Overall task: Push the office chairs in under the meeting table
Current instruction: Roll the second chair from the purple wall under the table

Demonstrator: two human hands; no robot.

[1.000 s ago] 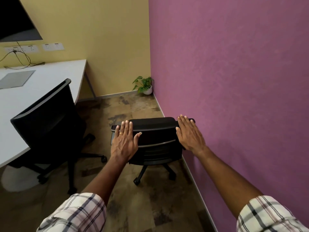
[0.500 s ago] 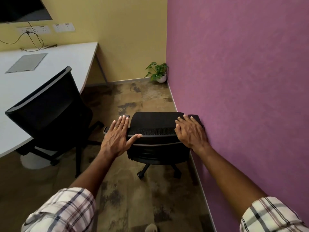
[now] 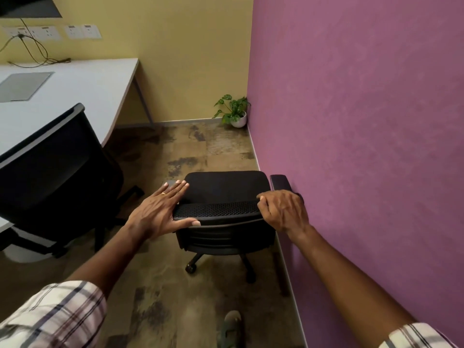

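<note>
Black mesh along the backrest top of the office chair (image 3: 221, 189) is now gripped by the right hand (image 3: 283, 209), whose fingers are curled round its right end; half a second ago those fingers were laid flat across it. The left hand (image 3: 160, 212) has stayed flat, fingers straight over the left end and thumb pressed along the rear edge. The chair is still kept just beside the pink wall (image 3: 351, 121), its right armrest (image 3: 280, 182) nearly touching it, well apart from the white worktop (image 3: 88, 84).

A second chair (image 3: 55, 167) is seen at the left, drawn close to the worktop's curved edge. A grey panel (image 3: 23, 85) is set into the worktop, and a cable (image 3: 37, 51) is trailed down from the sockets (image 3: 50, 32) on the yellow wall (image 3: 188, 59). A potted plant (image 3: 233, 110) is placed in the corner on the mottled brown floor (image 3: 213, 146).
</note>
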